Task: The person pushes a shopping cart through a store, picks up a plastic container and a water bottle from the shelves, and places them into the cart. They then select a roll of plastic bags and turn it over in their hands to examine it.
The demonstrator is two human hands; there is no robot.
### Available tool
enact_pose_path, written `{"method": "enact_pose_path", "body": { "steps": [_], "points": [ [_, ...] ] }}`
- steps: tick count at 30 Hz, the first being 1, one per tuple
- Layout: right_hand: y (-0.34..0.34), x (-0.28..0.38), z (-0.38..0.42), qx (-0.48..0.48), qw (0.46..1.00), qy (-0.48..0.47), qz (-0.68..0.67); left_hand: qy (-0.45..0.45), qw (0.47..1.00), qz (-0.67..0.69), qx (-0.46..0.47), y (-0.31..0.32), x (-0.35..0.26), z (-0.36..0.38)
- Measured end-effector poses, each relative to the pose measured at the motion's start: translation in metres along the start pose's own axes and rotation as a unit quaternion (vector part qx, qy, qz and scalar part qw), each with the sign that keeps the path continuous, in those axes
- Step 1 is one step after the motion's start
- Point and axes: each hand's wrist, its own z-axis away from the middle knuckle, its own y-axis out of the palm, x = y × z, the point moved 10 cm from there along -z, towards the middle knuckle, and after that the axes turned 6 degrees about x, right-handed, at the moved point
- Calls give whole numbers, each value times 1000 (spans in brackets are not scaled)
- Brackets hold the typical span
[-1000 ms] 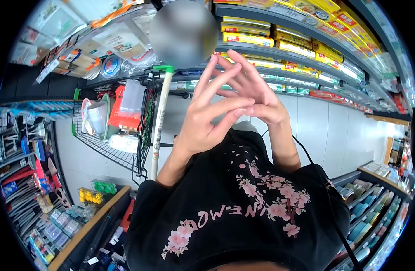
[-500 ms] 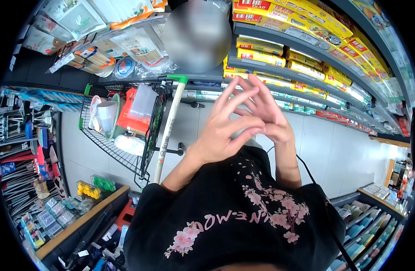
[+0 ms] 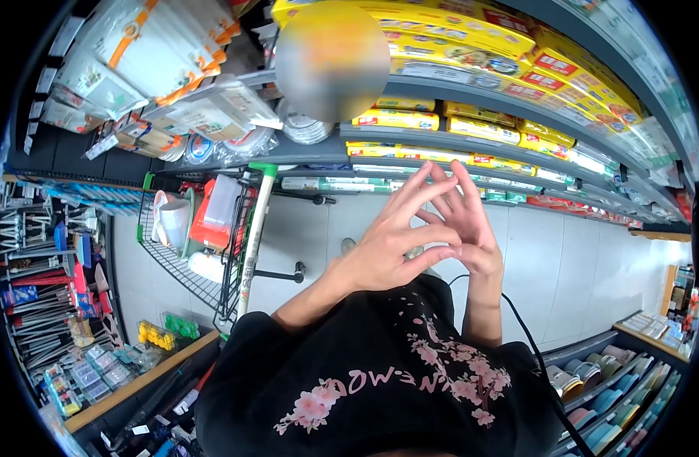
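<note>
Centre of frame: left hand (image 3: 384,251) and right hand (image 3: 467,228) raised before the chest, fingers spread and loosely interlaced, touching each other and holding nothing. Left of centre: shopping cart (image 3: 205,228), well apart from both hands. Upper right: shelves of yellow boxes (image 3: 479,126).

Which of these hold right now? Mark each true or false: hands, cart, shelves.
1. The left hand and right hand are empty, with fingers touching each other. True.
2. The cart has goods in it. True: a red pack among them.
3. The left hand grips the cart. False: it is clear of the cart, up against the right hand.
4. The shelves beyond the hands hold blue boxes. False: they hold yellow boxes.
</note>
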Motion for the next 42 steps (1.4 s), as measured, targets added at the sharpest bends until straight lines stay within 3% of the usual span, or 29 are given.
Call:
{"method": "enact_pose_path", "body": {
  "steps": [9,13,28,37,42],
  "points": [
    [-27,49,35,-39,997,-28,64,13,997,60,36,61,-4,-44],
    [-31,53,37,13,996,-37,83,10,998,52,33,67,-9,-45],
    [36,-4,-11,219,967,37,128,-46,998,10,-44,6,-13,16],
    [82,-35,-40,271,946,32,174,-47,996,8,-79,-44,-22,59],
    [86,-42,-44,247,950,35,187,-49,996,12,-71,-53,-18,64]
  ]
}}
